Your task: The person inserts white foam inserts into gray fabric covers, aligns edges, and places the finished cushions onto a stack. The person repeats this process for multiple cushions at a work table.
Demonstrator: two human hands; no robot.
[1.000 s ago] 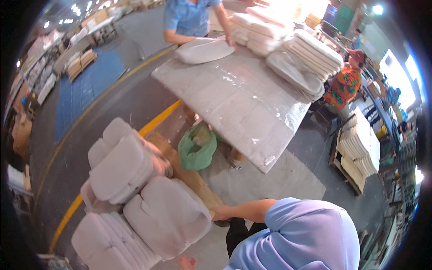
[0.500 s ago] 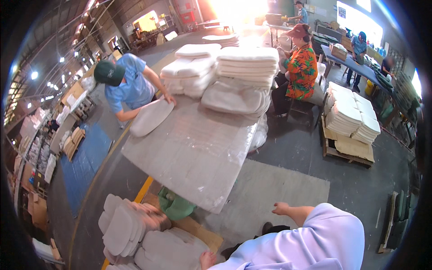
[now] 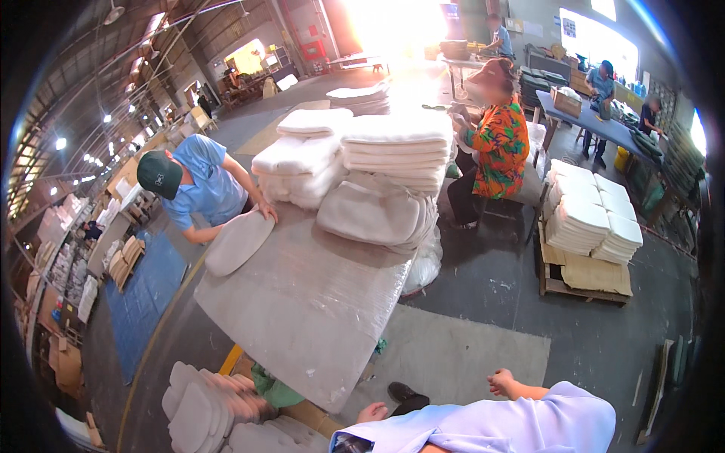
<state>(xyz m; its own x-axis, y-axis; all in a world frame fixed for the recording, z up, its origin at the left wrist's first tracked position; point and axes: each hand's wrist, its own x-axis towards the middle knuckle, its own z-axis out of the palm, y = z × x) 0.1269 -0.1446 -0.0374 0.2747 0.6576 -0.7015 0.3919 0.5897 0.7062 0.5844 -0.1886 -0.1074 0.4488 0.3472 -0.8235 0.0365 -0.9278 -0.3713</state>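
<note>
My left hand [image 3: 372,412] hangs low near the front end of the packing table, beside the stacked pads. It is loosely open and I see nothing in it. To its right, over the floor, my right hand [image 3: 500,382] is held out from a pale lilac sleeve, fingers relaxed and apart, also without anything in them. Closest to the left hand are flat grey-white pads [image 3: 276,436], stacked beside more upright pads [image 3: 200,408]. Both hands are apart from the table [image 3: 302,317] and touch no pad.
Across the table a person in a blue shirt and dark cap [image 3: 200,181] handles an oval pad [image 3: 240,243]. White pad stacks [image 3: 396,147] and grey pads [image 3: 374,211] lie on the table. A seated person in a patterned shirt [image 3: 498,151] is beyond. Right stands a loaded pallet [image 3: 585,279].
My view has shifted, and the table appears lower and further left. My left hand has come up and right, away from the stacked pads; my right hand has shifted right and slightly lower.
</note>
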